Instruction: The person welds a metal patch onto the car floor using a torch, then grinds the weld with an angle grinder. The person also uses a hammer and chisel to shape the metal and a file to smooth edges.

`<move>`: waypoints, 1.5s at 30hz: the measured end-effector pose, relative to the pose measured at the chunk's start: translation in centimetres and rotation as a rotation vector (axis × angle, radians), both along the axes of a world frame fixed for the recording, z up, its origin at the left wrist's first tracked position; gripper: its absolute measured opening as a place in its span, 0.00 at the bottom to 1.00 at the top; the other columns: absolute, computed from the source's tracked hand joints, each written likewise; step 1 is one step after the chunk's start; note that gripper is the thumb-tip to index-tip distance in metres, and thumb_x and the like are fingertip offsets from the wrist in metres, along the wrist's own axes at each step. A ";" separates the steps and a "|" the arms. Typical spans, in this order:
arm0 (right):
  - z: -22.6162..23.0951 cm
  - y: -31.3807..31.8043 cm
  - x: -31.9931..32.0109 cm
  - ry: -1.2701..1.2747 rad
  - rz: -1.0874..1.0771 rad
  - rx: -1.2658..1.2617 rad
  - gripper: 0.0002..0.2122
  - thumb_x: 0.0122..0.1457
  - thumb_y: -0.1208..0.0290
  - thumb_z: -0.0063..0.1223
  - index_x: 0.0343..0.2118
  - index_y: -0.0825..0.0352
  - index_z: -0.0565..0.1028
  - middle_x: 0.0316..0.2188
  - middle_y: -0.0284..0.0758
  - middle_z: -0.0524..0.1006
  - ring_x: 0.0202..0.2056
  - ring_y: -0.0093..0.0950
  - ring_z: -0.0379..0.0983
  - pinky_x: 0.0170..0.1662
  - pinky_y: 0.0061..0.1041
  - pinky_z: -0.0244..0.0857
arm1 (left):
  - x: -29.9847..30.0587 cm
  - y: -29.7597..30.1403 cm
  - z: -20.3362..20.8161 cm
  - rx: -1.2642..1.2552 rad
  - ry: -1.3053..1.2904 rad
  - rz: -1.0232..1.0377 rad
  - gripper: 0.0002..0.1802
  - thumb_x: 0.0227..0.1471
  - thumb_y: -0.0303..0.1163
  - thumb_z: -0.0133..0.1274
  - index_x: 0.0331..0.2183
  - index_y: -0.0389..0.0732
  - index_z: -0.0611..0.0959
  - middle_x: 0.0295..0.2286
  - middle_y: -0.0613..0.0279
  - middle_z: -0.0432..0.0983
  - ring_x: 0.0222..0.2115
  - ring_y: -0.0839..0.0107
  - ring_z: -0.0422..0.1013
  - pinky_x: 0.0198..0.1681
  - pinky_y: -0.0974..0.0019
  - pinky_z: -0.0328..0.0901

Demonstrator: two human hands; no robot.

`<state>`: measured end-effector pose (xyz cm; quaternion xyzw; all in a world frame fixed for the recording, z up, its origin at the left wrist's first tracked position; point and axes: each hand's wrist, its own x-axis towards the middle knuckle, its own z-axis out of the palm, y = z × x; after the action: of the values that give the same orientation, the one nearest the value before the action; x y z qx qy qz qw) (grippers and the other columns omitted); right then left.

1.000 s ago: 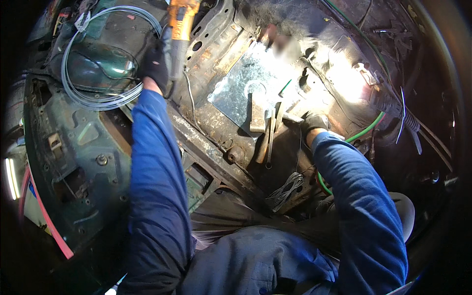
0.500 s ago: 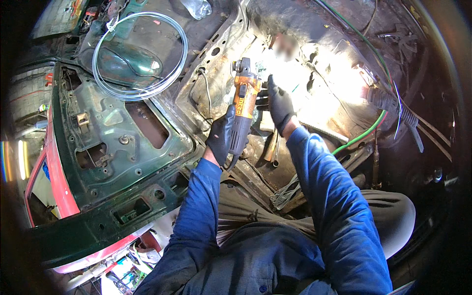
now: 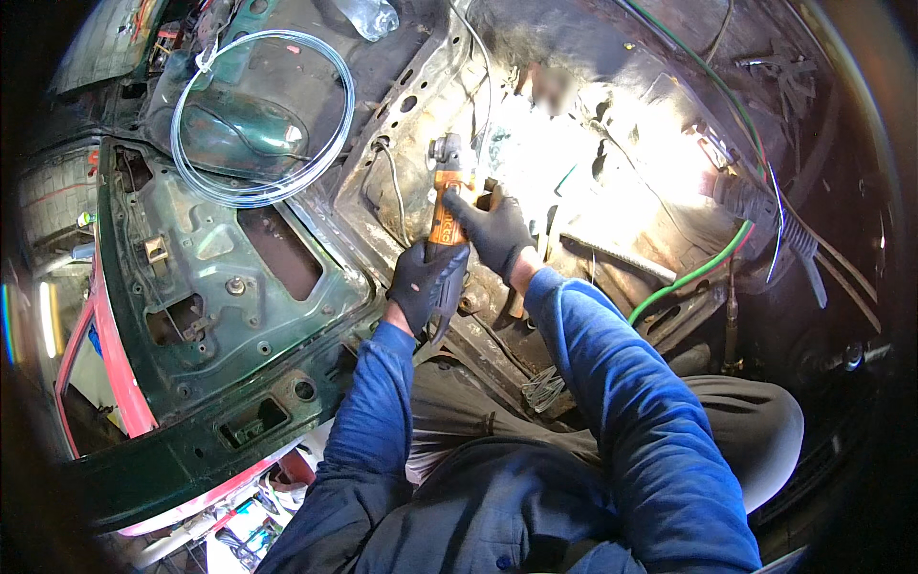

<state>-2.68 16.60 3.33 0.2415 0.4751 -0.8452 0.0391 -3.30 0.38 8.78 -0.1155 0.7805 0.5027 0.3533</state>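
Note:
An orange and black angle grinder [image 3: 447, 228] is held over the worn metal floor, its head pointing away from me. My left hand [image 3: 421, 285], in a dark glove, wraps round the dark rear part of the body. Against the orange part lies my gloved right hand [image 3: 495, 231], its thumb over the top and its fingers at the right side. The grinder head [image 3: 446, 153] is above the rusty floor panel [image 3: 382, 206]; whether a disc is fitted I cannot make out.
A large coil of silvery wire [image 3: 251, 203] lies at the far left, over a green metal panel [image 3: 215, 320] with cut-outs. Clear plastic [image 3: 369, 17] rests at the back. On the right run a green cable [image 3: 690, 275] and a corrugated hose [image 3: 741, 196]. A small wire bundle [image 3: 543, 389] sits near my knees.
My right hand has come from beside the grinder, fingers apart, to grip its orange body. The grinder has moved a little to the left and nearer to me.

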 end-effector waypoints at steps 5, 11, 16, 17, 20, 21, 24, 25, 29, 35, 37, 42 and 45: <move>-0.4 -1.7 -0.8 -0.006 -0.030 0.092 0.30 0.58 0.56 0.70 0.53 0.76 0.74 0.41 0.46 0.84 0.41 0.31 0.83 0.45 0.32 0.76 | 1.1 -0.8 0.3 0.040 0.045 0.026 0.21 0.54 0.39 0.70 0.45 0.39 0.84 0.31 0.67 0.82 0.28 0.77 0.76 0.32 0.69 0.72; 0.9 -2.2 -1.8 -0.075 0.014 0.167 0.35 0.54 0.50 0.73 0.52 0.78 0.73 0.44 0.47 0.84 0.45 0.32 0.83 0.49 0.32 0.76 | -0.5 -0.9 0.1 -0.361 0.320 -0.215 0.31 0.48 0.38 0.73 0.49 0.38 0.76 0.36 0.59 0.82 0.34 0.68 0.78 0.39 0.60 0.74; -3.7 -1.5 -2.6 0.000 -0.044 -0.337 0.16 0.73 0.64 0.51 0.54 0.72 0.75 0.42 0.39 0.83 0.35 0.24 0.78 0.40 0.27 0.75 | -1.8 -0.8 -2.3 -0.264 0.344 -0.050 0.27 0.48 0.30 0.70 0.47 0.38 0.76 0.35 0.60 0.81 0.32 0.70 0.77 0.37 0.63 0.73; -5.5 -1.7 -2.7 -0.008 -0.014 -0.127 0.15 0.72 0.64 0.51 0.54 0.67 0.77 0.39 0.37 0.84 0.37 0.28 0.79 0.43 0.31 0.75 | -1.6 -1.0 -2.5 -0.166 0.321 0.014 0.27 0.48 0.29 0.70 0.48 0.38 0.76 0.36 0.62 0.80 0.32 0.72 0.76 0.37 0.64 0.73; -10.0 -1.9 -2.3 0.007 0.348 0.614 0.17 0.71 0.68 0.45 0.59 0.59 0.77 0.60 0.40 0.76 0.61 0.39 0.71 0.62 0.35 0.66 | -0.7 -0.8 -2.1 0.024 0.264 0.119 0.27 0.51 0.29 0.69 0.52 0.39 0.78 0.39 0.66 0.79 0.37 0.76 0.75 0.42 0.68 0.73; -10.9 -2.0 -2.4 0.063 0.524 0.858 0.17 0.70 0.68 0.46 0.60 0.57 0.77 0.65 0.39 0.71 0.66 0.39 0.66 0.67 0.38 0.61 | -0.5 -0.4 -1.2 0.041 0.241 0.131 0.27 0.51 0.28 0.68 0.52 0.38 0.78 0.40 0.65 0.79 0.38 0.77 0.75 0.42 0.68 0.73; -13.5 -1.8 -3.6 0.157 1.080 1.320 0.21 0.70 0.63 0.45 0.66 0.51 0.72 0.76 0.33 0.50 0.74 0.44 0.47 0.75 0.46 0.42 | -0.8 0.8 0.9 0.051 0.297 0.071 0.27 0.50 0.25 0.70 0.51 0.38 0.77 0.37 0.66 0.78 0.34 0.78 0.74 0.36 0.71 0.73; -15.0 -1.6 -3.8 0.164 1.280 1.419 0.23 0.71 0.61 0.44 0.68 0.48 0.69 0.79 0.30 0.41 0.76 0.46 0.41 0.77 0.50 0.35 | -1.0 1.2 1.3 0.043 0.307 0.034 0.28 0.50 0.25 0.70 0.51 0.38 0.77 0.38 0.66 0.78 0.34 0.78 0.74 0.36 0.70 0.73; -14.6 0.9 -4.2 0.116 1.344 1.860 0.21 0.69 0.59 0.46 0.63 0.57 0.76 0.69 0.38 0.68 0.74 0.47 0.50 0.75 0.57 0.37 | -3.3 0.4 2.0 -0.030 0.417 -0.037 0.28 0.48 0.24 0.71 0.50 0.37 0.76 0.39 0.65 0.78 0.37 0.77 0.74 0.40 0.68 0.73; -9.3 8.2 -1.7 0.188 1.737 1.818 0.14 0.65 0.62 0.55 0.49 0.55 0.85 0.49 0.34 0.85 0.53 0.37 0.80 0.58 0.49 0.67 | -5.0 -0.4 -0.1 -0.098 0.492 -0.042 0.31 0.47 0.28 0.73 0.50 0.38 0.76 0.38 0.63 0.79 0.37 0.75 0.75 0.42 0.67 0.73; -5.2 10.4 1.0 0.168 1.710 1.736 0.11 0.64 0.66 0.53 0.43 0.56 0.86 0.44 0.30 0.86 0.48 0.35 0.82 0.55 0.45 0.69 | -4.8 -1.3 -2.1 -0.100 0.452 -0.022 0.30 0.46 0.29 0.74 0.49 0.38 0.76 0.38 0.62 0.79 0.36 0.74 0.75 0.42 0.65 0.73; 1.5 12.9 1.7 0.076 1.728 1.741 0.11 0.64 0.67 0.53 0.46 0.56 0.84 0.39 0.30 0.86 0.43 0.32 0.84 0.46 0.37 0.71 | -5.4 -3.6 -6.5 -0.270 0.444 -0.118 0.30 0.43 0.33 0.74 0.46 0.38 0.77 0.38 0.55 0.81 0.37 0.63 0.78 0.44 0.58 0.73; 1.9 13.7 0.6 0.121 1.697 1.815 0.12 0.64 0.61 0.56 0.46 0.56 0.86 0.41 0.29 0.87 0.46 0.35 0.84 0.46 0.41 0.76 | -6.7 -4.1 -7.2 -0.422 0.479 -0.290 0.31 0.42 0.35 0.74 0.46 0.38 0.77 0.38 0.52 0.82 0.37 0.59 0.79 0.45 0.56 0.73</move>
<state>-2.07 30.29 5.27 -0.2412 0.8944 0.0711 0.3698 -9.97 -3.70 1.63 0.0475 0.9363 0.2876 0.1962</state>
